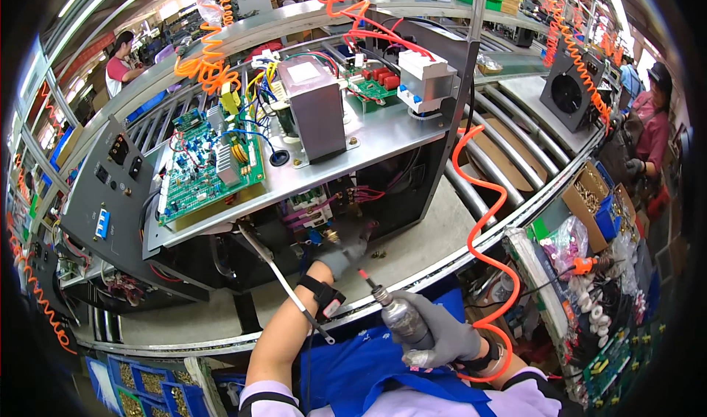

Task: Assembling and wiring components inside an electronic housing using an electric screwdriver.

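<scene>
My right hand (pixel 451 337), in a grey glove, is wrapped round a metal-bodied power screwdriver (pixel 406 324). The driver's red-tipped bit points up and left, toward the cabinet. My left hand (pixel 342 259), also gloved, reaches into the lower opening of a dark electrical cabinet (pixel 434 148); its fingers are blurred and partly hidden. A small brass-coloured part (pixel 331 236) shows beside them, under several purple wires. A white cable with a ring terminal (pixel 294 299) hangs out of the cabinet across my left forearm. Above, a metal shelf carries a grey transformer (pixel 317 115) and a green circuit board (pixel 210 163).
An orange air hose (pixel 482 251) curves down on the right to my right wrist. The cabinet stands on a roller conveyor (pixel 526 141). Blue bins of screws (pixel 151 384) sit at lower left. Another person (pixel 652 122) stands at far right, near a fan unit (pixel 567 91).
</scene>
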### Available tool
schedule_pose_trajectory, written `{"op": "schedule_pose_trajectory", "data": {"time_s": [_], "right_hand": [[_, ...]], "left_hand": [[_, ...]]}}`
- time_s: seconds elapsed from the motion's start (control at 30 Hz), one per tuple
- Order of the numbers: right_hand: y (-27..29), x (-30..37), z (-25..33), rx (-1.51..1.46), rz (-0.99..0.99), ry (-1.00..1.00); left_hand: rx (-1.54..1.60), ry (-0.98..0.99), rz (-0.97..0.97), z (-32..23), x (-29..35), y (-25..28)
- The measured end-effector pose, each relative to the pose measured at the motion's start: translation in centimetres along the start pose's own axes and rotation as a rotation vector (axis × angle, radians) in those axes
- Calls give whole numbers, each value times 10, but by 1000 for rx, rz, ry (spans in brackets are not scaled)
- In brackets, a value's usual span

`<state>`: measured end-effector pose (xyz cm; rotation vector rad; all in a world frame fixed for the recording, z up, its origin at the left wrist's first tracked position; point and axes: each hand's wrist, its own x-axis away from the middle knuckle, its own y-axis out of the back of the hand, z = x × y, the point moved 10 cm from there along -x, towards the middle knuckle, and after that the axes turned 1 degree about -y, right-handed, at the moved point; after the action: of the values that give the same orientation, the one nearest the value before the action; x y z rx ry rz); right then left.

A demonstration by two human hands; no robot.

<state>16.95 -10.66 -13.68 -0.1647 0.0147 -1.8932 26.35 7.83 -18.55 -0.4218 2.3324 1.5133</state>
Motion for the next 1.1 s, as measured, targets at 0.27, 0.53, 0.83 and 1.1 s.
{"op": "schedule_pose_trajectory", "data": {"time_s": [0.27, 0.53, 0.83, 1.1], "right_hand": [[-44, -35, -7, -23, 153, 26], [-49, -39, -21, -94, 140, -3], [-41, -36, -37, -44, 100, -14], [-21, -35, -48, -225, 6, -46]], "left_hand": [[1308, 663, -195, 40, 39, -6], [1319, 631, -161, 38, 43, -14], [861, 477, -414, 38, 33, 13], [1145, 778, -564, 46, 41, -2]]}}
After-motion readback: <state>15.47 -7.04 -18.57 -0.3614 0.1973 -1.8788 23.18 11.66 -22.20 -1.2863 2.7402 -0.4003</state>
